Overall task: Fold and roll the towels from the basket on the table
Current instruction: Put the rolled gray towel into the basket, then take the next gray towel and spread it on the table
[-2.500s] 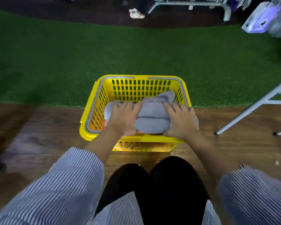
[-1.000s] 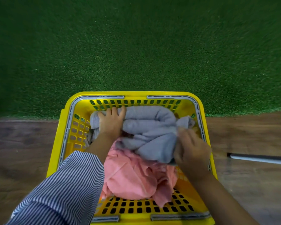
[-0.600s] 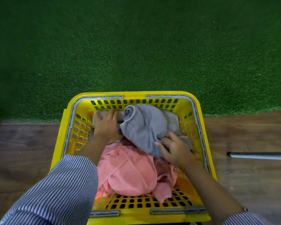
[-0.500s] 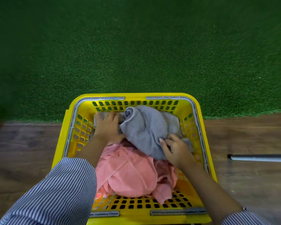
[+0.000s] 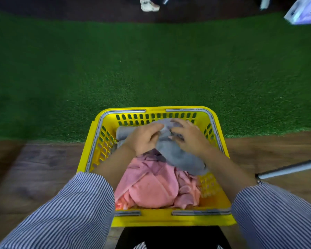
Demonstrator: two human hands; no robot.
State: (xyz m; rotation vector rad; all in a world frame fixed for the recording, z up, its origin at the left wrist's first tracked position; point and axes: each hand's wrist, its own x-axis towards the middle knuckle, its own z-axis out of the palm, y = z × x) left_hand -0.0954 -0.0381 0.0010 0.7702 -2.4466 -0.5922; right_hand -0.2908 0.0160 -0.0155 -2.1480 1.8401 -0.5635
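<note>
Black-clad knees [image 5: 171,237]: bottom edge of view, just below the basket.

Striped sleeves, left [image 5: 65,214] and right [image 5: 276,216]: blue-and-white, pushed up to the forearms, either side of the basket's near end.

Yellow basket [image 5: 169,220]: perforated plastic with grey rim strips, standing on a brown wood-grain floor [image 5: 34,168]; its far end lies at the edge of the green turf.

Pink towel [image 5: 154,187]: crumpled, filling the near half of the basket.

Grey towel [image 5: 180,157]: bunched, lying over the pink towel in the far half, one end trailing toward the basket's right wall.

Left hand [image 5: 144,139]: on the grey towel's upper part, fingers curled and gripping the cloth.

Right hand [image 5: 188,135]: just beside the left, fingers bent over the same towel and holding its top fold.

Grey metal tube [image 5: 287,169]: slanting across the floor, right of the basket.

Green turf [image 5: 151,69]: wide band beyond the basket.

White shoe [image 5: 149,5]: on dark floor at the top edge.

Pale purple package [image 5: 303,12]: top right corner, blurred.
</note>
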